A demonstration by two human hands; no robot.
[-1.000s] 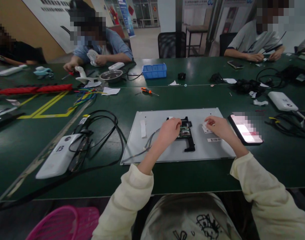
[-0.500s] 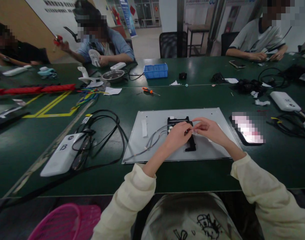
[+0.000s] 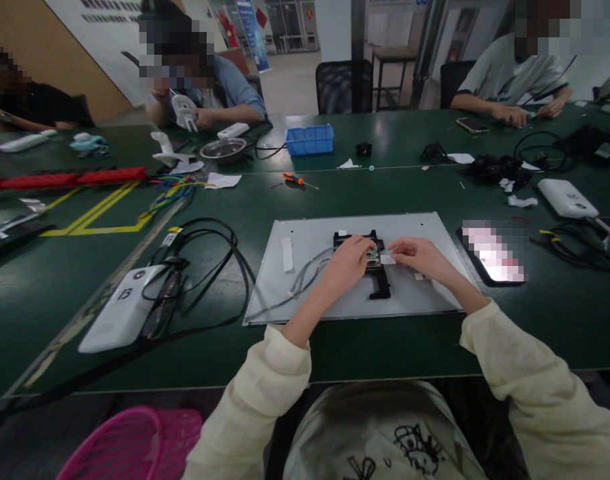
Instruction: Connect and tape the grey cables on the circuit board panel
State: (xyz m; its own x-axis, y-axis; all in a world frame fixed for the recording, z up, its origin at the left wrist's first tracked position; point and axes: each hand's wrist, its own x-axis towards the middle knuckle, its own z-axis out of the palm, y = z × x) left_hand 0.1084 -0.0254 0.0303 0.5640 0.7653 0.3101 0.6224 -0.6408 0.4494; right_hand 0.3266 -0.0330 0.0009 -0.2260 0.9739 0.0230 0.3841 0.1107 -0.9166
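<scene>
A light grey panel lies on the green table in front of me, with a black plastic frame on it. Inside the frame sits a small circuit board, partly covered by my left hand. The fingers of that hand curl over the board, its thumb hidden. My right hand is just right of the frame, thumb and forefinger pinched on a small white strip beside the board. Grey wires run from the frame across the panel, near a white paper strip.
A phone lies right of the panel. On the left are a white power bank and black cables. Farther back are an orange screwdriver and a blue basket. A pink basket stands below the table edge. Other people sit opposite.
My hands have moved apart; the left fingers have shifted left and uncovered part of the circuit board. The white strip now shows between the hands. The view has shifted slightly.
</scene>
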